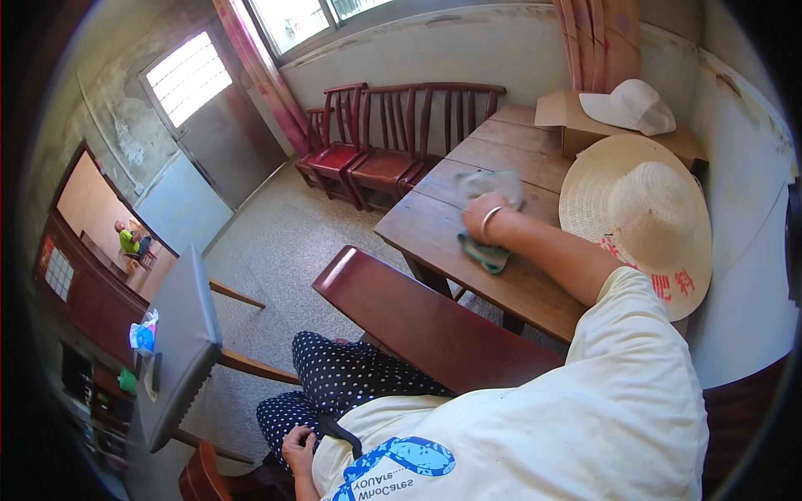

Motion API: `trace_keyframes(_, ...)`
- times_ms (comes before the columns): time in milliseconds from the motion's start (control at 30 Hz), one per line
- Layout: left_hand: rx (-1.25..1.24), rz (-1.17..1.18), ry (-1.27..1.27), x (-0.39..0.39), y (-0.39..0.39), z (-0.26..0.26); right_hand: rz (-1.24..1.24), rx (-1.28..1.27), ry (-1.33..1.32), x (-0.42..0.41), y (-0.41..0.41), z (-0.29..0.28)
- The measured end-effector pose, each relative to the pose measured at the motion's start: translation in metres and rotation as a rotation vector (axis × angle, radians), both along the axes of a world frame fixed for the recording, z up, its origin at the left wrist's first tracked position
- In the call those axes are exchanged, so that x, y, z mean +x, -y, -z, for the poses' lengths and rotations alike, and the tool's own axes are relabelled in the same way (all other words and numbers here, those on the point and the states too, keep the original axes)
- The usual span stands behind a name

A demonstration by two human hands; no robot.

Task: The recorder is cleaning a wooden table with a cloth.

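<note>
My right hand (484, 216), with a silvery bangle at the wrist, presses on a cloth (485, 255) on the wooden table (432, 216). The pale, green-edged cloth shows on both sides of the hand and is partly blurred. A wide-brimmed straw hat (651, 200) with red writing lies on the table's right side, beside my forearm. My left hand (299, 446) hangs low by my hip, over dotted trousers and near a dark strap. Its fingers look loosely curled; their inner side is hidden.
A dark red bench (432, 319) stands between me and the table. Behind the hat, a white cap (633, 106) rests on a cardboard box (570, 119). Wooden chairs (382, 160) line the wall. Left is a grey-topped table (182, 338) with a tissue pack (144, 333). A person (130, 240) sits beyond the doorway.
</note>
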State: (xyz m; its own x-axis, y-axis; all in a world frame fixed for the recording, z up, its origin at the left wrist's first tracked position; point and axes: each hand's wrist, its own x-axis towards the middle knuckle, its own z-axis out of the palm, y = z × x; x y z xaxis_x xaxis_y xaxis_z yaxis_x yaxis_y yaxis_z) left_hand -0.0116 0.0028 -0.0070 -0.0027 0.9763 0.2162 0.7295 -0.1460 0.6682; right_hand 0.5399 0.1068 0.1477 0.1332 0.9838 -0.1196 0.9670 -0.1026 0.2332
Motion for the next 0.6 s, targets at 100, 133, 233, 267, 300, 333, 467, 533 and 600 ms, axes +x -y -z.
trace_keyframes(100,-0.001,0.014,-0.011,-0.005,-0.002,0.004,-0.141,0.171,-0.106,-0.037,-0.004,0.017)
trace_keyframes(133,0.004,0.021,-0.014,-0.006,-0.002,0.005,-0.137,0.172,-0.109,-0.035,-0.011,0.023)
trace_keyframes(233,-0.012,0.005,0.004,-0.006,-0.001,0.006,-0.34,0.294,-0.299,-0.02,-0.043,0.034)
trace_keyframes(267,-0.01,0.003,0.004,-0.004,-0.001,0.005,-0.238,0.273,-0.291,-0.007,-0.054,0.032)
trace_keyframes(300,0.008,0.007,-0.006,-0.002,0.0,0.004,-0.141,0.249,-0.284,0.005,-0.064,0.029)
trace_keyframes(333,0.026,0.019,-0.015,-0.001,-0.001,0.002,-0.034,0.273,-0.262,0.025,-0.073,0.033)
trace_keyframes(467,0.021,0.02,-0.011,-0.001,0.0,0.001,0.311,0.307,-0.286,0.102,-0.068,0.032)
trace_keyframes(533,-0.001,0.003,-0.003,-0.002,0.001,0.001,0.453,0.313,-0.281,0.135,-0.054,0.029)
trace_keyframes(600,-0.008,0.0,-0.008,0.002,0.001,-0.004,0.522,0.331,-0.262,0.158,-0.042,0.03)
